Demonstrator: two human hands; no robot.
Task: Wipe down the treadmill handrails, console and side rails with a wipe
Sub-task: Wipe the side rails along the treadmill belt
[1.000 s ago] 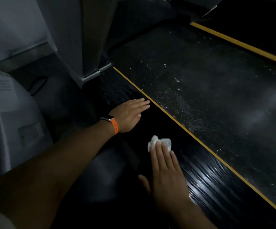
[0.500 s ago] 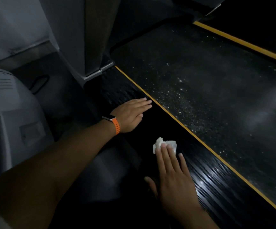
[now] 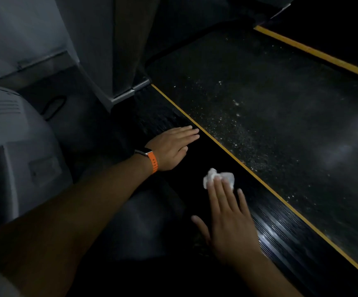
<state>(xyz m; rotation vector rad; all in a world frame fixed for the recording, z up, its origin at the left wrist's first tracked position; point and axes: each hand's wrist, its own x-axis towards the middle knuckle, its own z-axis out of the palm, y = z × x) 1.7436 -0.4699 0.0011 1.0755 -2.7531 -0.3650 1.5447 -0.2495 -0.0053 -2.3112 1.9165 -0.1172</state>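
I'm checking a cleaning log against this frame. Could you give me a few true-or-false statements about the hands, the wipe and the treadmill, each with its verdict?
1. The right hand presses the crumpled white wipe with straight fingers. True.
2. The wipe lies on the speckled dark treadmill belt. False: it lies on the black ribbed side rail.
3. The left hand lies flat on the side rail, apart from the wipe. True.
4. The orange-strapped watch is on the right wrist. False: it is on the left wrist.
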